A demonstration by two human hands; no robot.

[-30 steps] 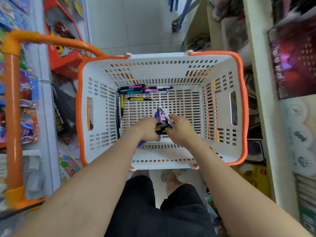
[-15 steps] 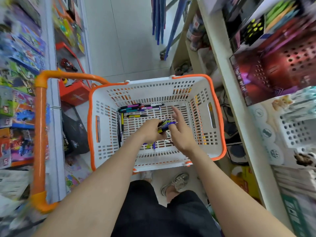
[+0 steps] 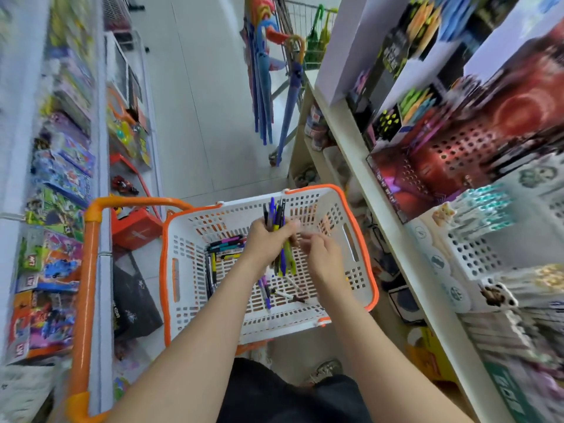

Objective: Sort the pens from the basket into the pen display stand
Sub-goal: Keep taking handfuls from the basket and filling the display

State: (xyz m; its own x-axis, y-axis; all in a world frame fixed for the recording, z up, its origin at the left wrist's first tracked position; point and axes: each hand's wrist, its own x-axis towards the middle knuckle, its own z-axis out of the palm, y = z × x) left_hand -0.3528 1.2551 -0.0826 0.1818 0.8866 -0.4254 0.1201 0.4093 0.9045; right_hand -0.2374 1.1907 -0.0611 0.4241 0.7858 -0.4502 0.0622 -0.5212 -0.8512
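Lifted since half a second ago: bunch of pens (image 3: 278, 222), then low over the basket floor, now stood upright and higher, with the view swung up toward the shelves. Nearest, left hand (image 3: 267, 241) wrapped tight round the bunch at mid-length, tips poking out above the fist and below it, probably to keep them together for one trip. Just to its right, right hand (image 3: 320, 254), blurred, fingers loosely curled close to the lower ends of the bunch; cannot tell whether pinching a pen or only squaring the ends. Beneath both, basket (image 3: 364, 270) beside an orange frame (image 3: 91, 254), with a few loose pens (image 3: 276, 294) scattered on its near floor and a tidier row (image 3: 227, 244) toward the far left corner, so plenty left to fetch. Farther right, past the shelf (image 3: 395, 239) edge, white stand (image 3: 467, 254) with rows of pens beside it, and above that a red stand (image 3: 451, 157); likely the destination among these, though too smeared to say which. Next move, by the look of it: carry the bunch right and up, gripping firmly lest one slide out
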